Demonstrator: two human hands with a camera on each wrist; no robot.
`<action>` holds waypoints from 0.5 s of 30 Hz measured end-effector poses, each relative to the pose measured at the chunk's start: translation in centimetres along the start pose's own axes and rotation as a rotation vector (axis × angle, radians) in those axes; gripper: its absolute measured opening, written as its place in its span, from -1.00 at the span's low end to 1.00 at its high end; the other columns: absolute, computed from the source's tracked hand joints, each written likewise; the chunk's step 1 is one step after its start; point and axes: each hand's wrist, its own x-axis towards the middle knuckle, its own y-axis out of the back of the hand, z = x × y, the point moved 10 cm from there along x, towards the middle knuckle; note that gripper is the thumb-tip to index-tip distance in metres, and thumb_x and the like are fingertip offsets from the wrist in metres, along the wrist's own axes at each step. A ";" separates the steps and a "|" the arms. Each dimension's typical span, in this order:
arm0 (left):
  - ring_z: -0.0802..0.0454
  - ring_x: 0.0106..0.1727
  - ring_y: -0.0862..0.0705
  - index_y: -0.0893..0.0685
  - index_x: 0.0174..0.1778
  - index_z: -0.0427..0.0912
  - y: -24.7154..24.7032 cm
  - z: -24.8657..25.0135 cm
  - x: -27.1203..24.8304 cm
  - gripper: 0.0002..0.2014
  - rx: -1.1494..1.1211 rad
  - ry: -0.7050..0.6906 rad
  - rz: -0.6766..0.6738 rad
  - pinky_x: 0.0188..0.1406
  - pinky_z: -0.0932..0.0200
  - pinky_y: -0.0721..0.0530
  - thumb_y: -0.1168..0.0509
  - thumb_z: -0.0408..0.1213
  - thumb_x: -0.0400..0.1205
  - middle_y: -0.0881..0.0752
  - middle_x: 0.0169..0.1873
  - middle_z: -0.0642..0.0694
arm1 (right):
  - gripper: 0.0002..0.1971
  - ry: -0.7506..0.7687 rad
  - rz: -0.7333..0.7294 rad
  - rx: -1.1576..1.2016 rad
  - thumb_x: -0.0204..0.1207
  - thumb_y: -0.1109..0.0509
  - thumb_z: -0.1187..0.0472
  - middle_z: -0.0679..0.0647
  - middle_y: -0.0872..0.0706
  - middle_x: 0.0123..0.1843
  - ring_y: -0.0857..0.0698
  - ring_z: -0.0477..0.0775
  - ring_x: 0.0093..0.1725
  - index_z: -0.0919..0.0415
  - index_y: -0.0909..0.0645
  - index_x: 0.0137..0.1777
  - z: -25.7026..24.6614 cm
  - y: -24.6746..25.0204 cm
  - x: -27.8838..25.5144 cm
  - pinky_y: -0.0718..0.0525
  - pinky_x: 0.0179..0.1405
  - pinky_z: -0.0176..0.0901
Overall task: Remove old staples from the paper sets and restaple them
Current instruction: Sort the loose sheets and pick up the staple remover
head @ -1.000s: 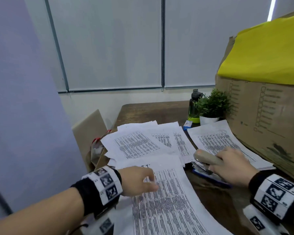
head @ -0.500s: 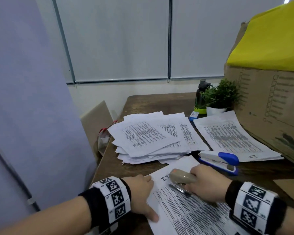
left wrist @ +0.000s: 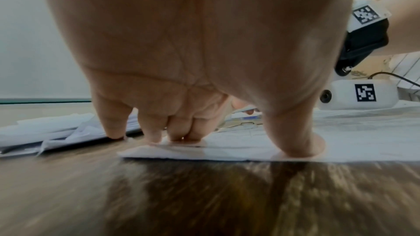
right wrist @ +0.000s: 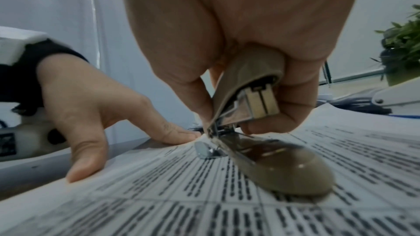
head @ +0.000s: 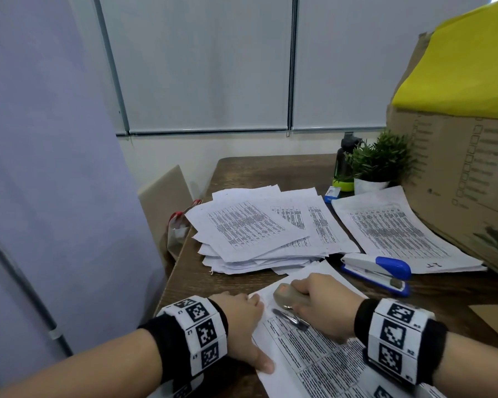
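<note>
A printed paper set (head: 314, 357) lies at the table's near edge. My left hand (head: 242, 320) presses flat on its top left corner, fingertips and thumb (left wrist: 302, 146) down on the sheet. My right hand (head: 325, 305) grips a beige stapler (head: 285, 294) near the set's top corner. In the right wrist view the beige stapler (right wrist: 272, 164) is hinged open. Its base lies on the paper (right wrist: 159, 195) and my fingers hold the upper arm with its metal nose down at the sheet. A blue and white stapler (head: 377, 271) lies just behind my right hand.
A loose pile of printed sheets (head: 265, 225) fills the table's middle, with a second stack (head: 391, 228) to its right. A big cardboard box (head: 466, 179) stands at the right edge. A potted plant (head: 377, 162), a dark bottle (head: 345, 156) and a small blue box (head: 332, 192) sit behind.
My right hand brought the beige stapler from beside the blue stapler over to the near paper set. My left hand slid to the set's top left corner. Little has moved in the last half second.
</note>
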 end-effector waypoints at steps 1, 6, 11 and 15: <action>-0.15 0.67 -0.18 -0.01 0.72 -0.23 0.3 0.0 0.0 0.12 0.007 0.001 0.018 0.67 -0.20 -0.13 -0.24 0.48 0.46 -0.06 0.72 -0.15 | -0.73 0.030 0.015 -0.042 0.68 -0.14 -0.01 -0.06 -0.44 -0.32 -0.44 -0.07 -0.39 0.01 -0.40 -0.26 -0.5 0.3 -0.3 -0.36 -0.47 -0.42; -0.18 0.60 -0.32 -0.02 0.72 -0.19 0.9 0.1 0.2 0.17 -0.024 0.005 0.041 0.62 -0.11 -0.28 -0.37 0.44 0.39 -0.14 0.70 -0.12 | -0.89 0.076 -0.012 -0.124 0.68 -0.18 0.09 0.01 -0.44 -0.11 -0.45 0.04 -0.13 0.06 -0.39 -0.07 -1.6 0.2 -0.1 -0.36 -0.33 -0.26; -0.19 0.66 -0.20 0.12 0.73 -0.22 0.3 0.0 0.6 0.23 -0.022 0.001 0.013 0.65 -0.11 -0.22 -0.36 0.45 0.40 -0.02 0.73 -0.15 | -0.90 0.040 -0.032 -0.069 0.65 -0.21 0.13 -0.10 -0.45 -0.27 -0.49 0.03 -0.11 0.09 -0.45 -0.09 -1.5 -0.4 0.9 -0.39 -0.18 -0.23; -0.18 0.70 -0.10 0.16 0.73 -0.24 0.1 0.1 0.6 0.23 -0.023 0.003 -0.002 0.68 -0.12 -0.17 -0.36 0.43 0.42 0.09 0.74 -0.15 | -0.75 -0.002 -0.007 0.039 0.67 -0.18 0.13 0.03 -0.56 -0.19 -0.61 0.11 -0.14 0.09 -0.42 -0.27 -1.8 -0.7 0.9 -0.52 -0.18 -0.19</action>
